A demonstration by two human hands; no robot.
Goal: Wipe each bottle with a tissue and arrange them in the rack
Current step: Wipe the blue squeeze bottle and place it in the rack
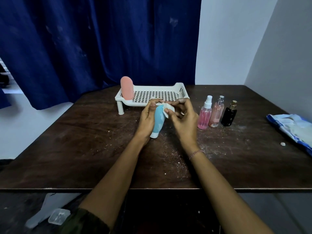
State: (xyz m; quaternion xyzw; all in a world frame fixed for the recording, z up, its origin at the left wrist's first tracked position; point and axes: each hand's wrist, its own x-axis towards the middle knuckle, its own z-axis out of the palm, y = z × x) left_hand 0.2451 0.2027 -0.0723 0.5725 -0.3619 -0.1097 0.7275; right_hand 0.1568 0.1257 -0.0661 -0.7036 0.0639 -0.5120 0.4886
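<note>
1 pink bottle (126, 88) stood in rack (182, 90); L hand (146, 119) gripped blue bottle (157, 123), R hand (183, 119) pinched tissue (167, 109) on it; 3 sprays (216, 112) prob. left to do.

left hand (146, 119) grips blue tube (158, 121) | right hand (181, 119) pinches tissue (167, 108) (apparently crumpled)
</note>
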